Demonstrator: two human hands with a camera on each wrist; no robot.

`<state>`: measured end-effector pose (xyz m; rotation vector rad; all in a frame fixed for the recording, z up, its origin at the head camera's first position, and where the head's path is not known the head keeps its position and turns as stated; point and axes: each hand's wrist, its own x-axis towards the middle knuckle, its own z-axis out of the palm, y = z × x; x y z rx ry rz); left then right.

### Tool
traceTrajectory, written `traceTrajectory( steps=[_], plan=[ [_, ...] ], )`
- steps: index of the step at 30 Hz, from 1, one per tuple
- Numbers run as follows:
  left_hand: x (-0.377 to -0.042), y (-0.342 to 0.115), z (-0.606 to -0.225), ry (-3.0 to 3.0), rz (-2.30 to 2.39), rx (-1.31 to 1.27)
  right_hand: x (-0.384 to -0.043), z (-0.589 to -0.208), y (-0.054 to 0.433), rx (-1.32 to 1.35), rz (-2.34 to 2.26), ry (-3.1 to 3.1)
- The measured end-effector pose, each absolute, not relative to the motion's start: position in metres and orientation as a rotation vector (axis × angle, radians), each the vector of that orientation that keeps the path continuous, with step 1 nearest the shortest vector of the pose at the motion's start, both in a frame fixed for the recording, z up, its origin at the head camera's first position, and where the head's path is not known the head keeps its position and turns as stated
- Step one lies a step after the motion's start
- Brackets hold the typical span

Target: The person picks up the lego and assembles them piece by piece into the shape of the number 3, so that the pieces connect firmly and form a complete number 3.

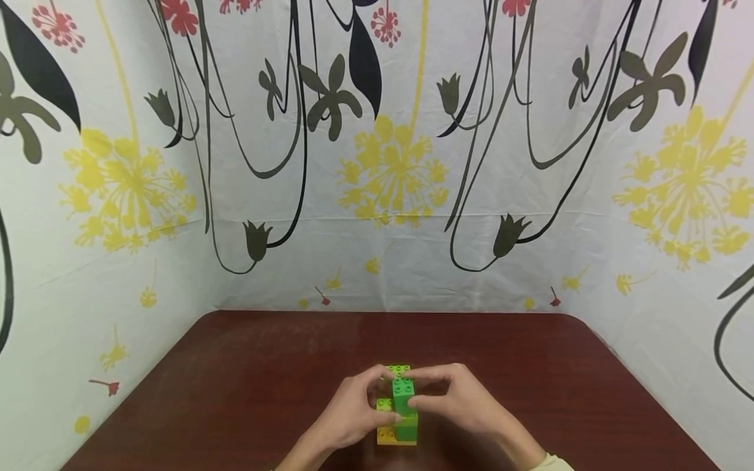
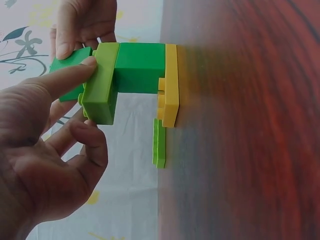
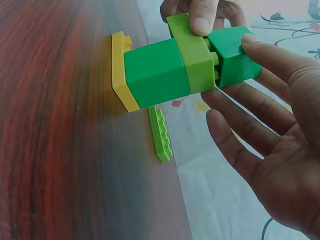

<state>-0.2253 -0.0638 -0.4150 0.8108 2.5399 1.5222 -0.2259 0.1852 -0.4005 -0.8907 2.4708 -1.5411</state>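
A small tower of toy building bricks stands on the table before me. At its base lies a yellow plate (image 3: 122,75) with a green brick (image 2: 140,65) on one end. Across that sits a lime-green brick (image 3: 197,65), overhanging the yellow plate. A second green brick (image 1: 404,387) is on top, slightly tilted, and studs show in the gap below it. My left hand (image 1: 349,409) pinches the lime-green brick between thumb and fingers. From the other side, my right hand (image 1: 465,400) holds the top green brick, thumb against its face.
A lime-green studded plate (image 3: 160,135) lies on the table just beyond the tower. The dark red-brown wooden table (image 1: 283,353) has rounded far corners. Pale flower-patterned cloth (image 1: 383,275) hangs behind it and along both sides.
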Motion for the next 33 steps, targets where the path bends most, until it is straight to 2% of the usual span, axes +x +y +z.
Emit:
traceTrajectory(
  steps=[33],
  plan=[
    [-0.2231,-0.0623,-0.4138,2.535,1.482,0.763,-0.2241,-0.4007,0.1822,-0.878,-1.513,2.540]
  ],
)
